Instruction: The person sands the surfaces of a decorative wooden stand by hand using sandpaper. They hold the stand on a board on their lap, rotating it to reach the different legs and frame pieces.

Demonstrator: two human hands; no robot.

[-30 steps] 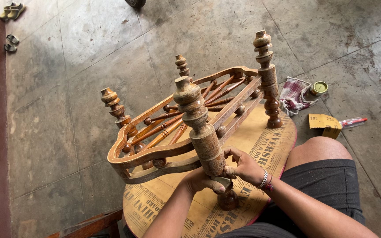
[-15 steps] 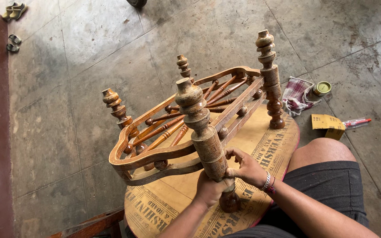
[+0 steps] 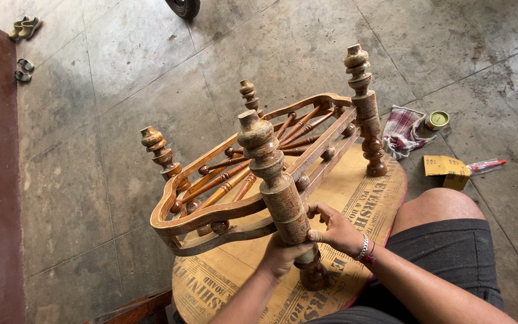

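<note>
A carved wooden table (image 3: 253, 180) stands upside down, its oval top (image 3: 355, 198) covered with printed paper and its turned legs pointing up. My left hand (image 3: 283, 255) wraps the lower part of the nearest leg (image 3: 274, 174) from the left. On that same leg my right hand (image 3: 334, 228) presses from the right, fingers curled round the wood, a bracelet on its wrist. A spindle rack with a curved rail (image 3: 211, 213) runs between the legs.
On the concrete floor to the right lie a checked cloth (image 3: 406, 129), a small round tin (image 3: 437, 120), a folded sheet of yellow sandpaper (image 3: 445, 167) and a red-tipped tool (image 3: 487, 164). Sandals (image 3: 24, 27) sit far left. A tyre (image 3: 182, 7) shows at top. My knee (image 3: 445, 207) is right.
My left hand has slid a little up the near leg and my right hand has shifted its fingers on it. The table has stayed put.
</note>
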